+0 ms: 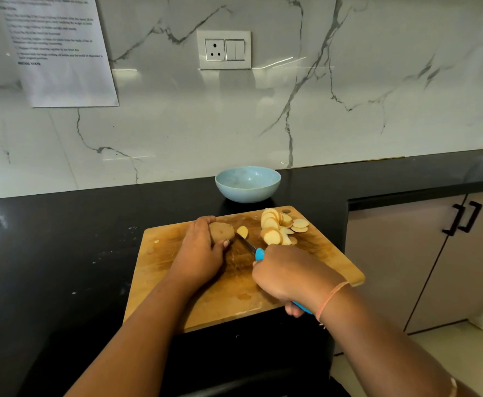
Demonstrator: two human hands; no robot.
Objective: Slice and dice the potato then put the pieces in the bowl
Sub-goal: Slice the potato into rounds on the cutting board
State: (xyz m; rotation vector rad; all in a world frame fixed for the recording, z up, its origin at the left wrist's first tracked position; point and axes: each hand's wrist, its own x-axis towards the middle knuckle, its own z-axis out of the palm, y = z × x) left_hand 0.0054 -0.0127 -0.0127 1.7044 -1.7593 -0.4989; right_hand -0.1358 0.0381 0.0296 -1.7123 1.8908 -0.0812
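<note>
A brown potato stub lies on the wooden cutting board, and my left hand grips it from the left. My right hand grips a blue-handled knife; its blade points up-left, just right of the stub. One fresh slice leans beside the blade tip. A heap of round potato slices sits at the board's far right corner. Behind the board stands a light blue bowl with nothing visible inside.
The board rests on a black counter whose edge drops off on the right toward beige cabinet doors. A marble wall with a socket plate and a taped paper sheet backs the counter.
</note>
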